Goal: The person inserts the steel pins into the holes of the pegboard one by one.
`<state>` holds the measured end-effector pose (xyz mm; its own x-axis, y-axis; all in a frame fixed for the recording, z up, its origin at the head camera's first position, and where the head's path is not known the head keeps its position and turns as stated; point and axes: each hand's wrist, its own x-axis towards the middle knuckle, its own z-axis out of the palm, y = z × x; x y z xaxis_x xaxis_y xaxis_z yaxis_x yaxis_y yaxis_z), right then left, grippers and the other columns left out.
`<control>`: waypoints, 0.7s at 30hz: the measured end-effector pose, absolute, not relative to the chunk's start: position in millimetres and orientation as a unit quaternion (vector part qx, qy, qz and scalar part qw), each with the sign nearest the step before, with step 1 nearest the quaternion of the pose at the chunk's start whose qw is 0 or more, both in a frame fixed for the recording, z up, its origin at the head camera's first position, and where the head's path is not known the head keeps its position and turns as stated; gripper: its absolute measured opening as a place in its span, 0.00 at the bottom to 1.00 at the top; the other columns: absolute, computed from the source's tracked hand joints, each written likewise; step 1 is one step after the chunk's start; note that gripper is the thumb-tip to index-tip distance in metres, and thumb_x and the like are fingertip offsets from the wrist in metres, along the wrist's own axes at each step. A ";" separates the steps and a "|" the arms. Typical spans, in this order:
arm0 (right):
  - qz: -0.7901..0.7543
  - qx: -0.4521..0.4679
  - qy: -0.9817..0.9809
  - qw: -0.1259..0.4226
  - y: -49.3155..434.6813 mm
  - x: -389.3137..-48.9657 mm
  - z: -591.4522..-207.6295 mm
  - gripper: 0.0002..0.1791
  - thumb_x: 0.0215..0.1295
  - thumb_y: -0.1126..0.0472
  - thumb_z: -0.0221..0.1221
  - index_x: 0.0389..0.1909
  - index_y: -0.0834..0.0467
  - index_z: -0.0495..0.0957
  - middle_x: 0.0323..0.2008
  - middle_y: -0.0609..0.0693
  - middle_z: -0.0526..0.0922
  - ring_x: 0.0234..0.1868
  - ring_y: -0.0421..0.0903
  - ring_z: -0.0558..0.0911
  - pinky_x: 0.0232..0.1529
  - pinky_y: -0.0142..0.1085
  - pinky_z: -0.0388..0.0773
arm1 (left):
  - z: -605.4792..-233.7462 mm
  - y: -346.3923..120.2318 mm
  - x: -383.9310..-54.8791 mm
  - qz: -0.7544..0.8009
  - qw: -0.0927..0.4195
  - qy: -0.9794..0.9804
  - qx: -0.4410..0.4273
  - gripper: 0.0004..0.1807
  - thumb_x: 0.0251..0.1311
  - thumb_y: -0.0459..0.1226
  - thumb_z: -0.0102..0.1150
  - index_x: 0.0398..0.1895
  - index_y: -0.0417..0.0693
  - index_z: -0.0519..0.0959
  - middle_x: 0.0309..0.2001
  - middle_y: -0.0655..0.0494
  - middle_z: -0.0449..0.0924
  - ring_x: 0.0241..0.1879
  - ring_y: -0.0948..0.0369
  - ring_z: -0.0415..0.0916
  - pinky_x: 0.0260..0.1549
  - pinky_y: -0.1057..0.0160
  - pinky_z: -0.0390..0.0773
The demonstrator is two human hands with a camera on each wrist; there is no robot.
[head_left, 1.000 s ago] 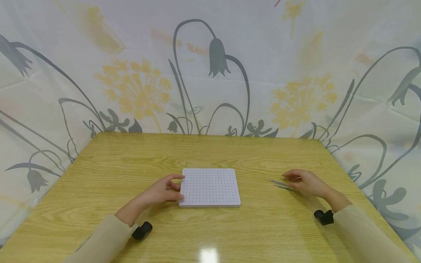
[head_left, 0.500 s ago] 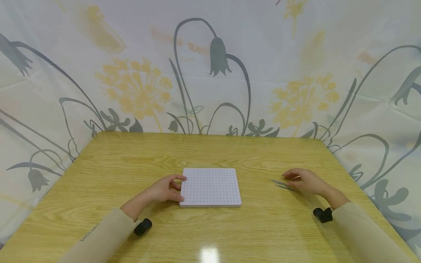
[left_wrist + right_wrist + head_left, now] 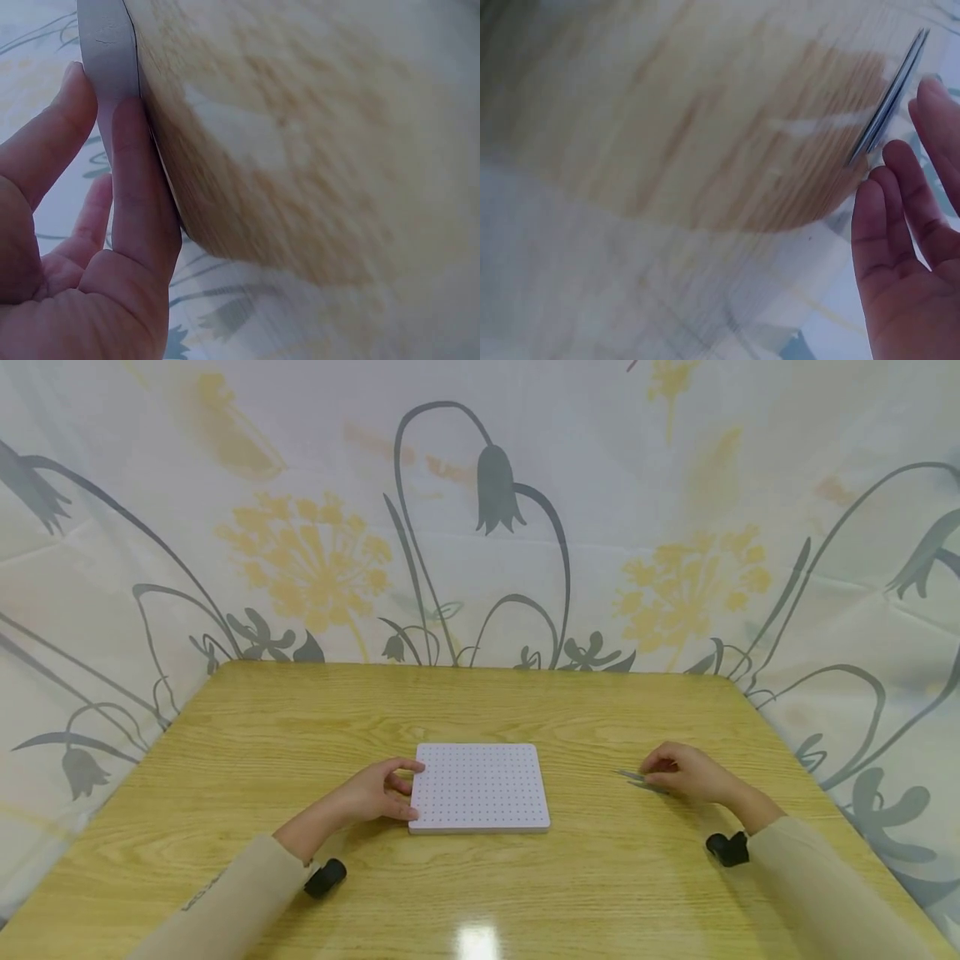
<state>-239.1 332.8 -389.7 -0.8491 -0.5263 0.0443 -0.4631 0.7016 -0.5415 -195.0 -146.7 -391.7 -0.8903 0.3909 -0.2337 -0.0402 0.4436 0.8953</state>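
Note:
A white pegboard (image 3: 480, 787) with rows of small holes lies flat on the wooden table. My left hand (image 3: 367, 795) is at its left edge, thumb and index fingertips touching the edge some way apart. The left wrist view shows a thumb and fingers, fairly straight, against the pegboard's side (image 3: 109, 52). To the right, metal tweezers (image 3: 891, 101) lie on the table, their tips pointing left in the head view. My right hand (image 3: 686, 772) hovers over the tweezers with loosely bent fingers. In the right wrist view its fingertips are close to the tweezers, not closed around them.
The wooden table (image 3: 480, 885) carries the pegboard near its middle. A flower-patterned cloth (image 3: 450, 568) hangs behind it and along both sides. Black wrist cameras (image 3: 326, 878) sit under both wrists.
My right hand has moved slightly left over the tweezers, and its thumb and fingertips have drawn closer together. My left hand has shifted slightly onto the pegboard's edge. Pegboard and tweezers look unmoved.

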 end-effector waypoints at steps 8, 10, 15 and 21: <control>-0.300 -0.263 0.912 0.098 328.1 -242.6 -390.6 0.08 0.62 0.64 0.60 0.38 0.66 0.79 0.36 0.52 0.78 0.34 0.41 0.77 0.35 0.34 0.75 | -393.1 -147.4 -194.7 0.518 0.208 0.822 0.113 0.36 0.47 0.28 0.69 0.62 0.36 0.65 0.43 0.43 0.72 0.37 0.55 0.76 0.35 0.60 0.77; -0.302 -0.250 0.913 0.113 326.6 -244.1 -391.1 0.08 0.62 0.64 0.59 0.38 0.66 0.79 0.35 0.51 0.78 0.33 0.41 0.76 0.34 0.34 0.74 | -392.7 -147.5 -194.4 0.517 0.208 0.823 0.112 0.36 0.47 0.28 0.69 0.62 0.36 0.66 0.43 0.43 0.71 0.37 0.55 0.76 0.35 0.61 0.77; -0.310 -0.217 0.915 0.141 322.4 -247.1 -392.0 0.07 0.63 0.65 0.58 0.36 0.66 0.79 0.32 0.49 0.79 0.31 0.41 0.75 0.33 0.34 0.72 | -391.6 -147.6 -194.0 0.514 0.208 0.825 0.107 0.36 0.47 0.28 0.69 0.62 0.37 0.66 0.43 0.43 0.71 0.38 0.55 0.76 0.35 0.61 0.76; -0.314 -0.199 0.916 0.150 320.5 -250.3 -391.8 0.05 0.63 0.65 0.59 0.33 0.65 0.79 0.29 0.49 0.79 0.29 0.43 0.73 0.32 0.35 0.70 | -390.1 -147.1 -193.4 0.517 0.209 0.823 0.107 0.36 0.47 0.28 0.69 0.62 0.37 0.66 0.43 0.42 0.70 0.38 0.55 0.76 0.34 0.61 0.76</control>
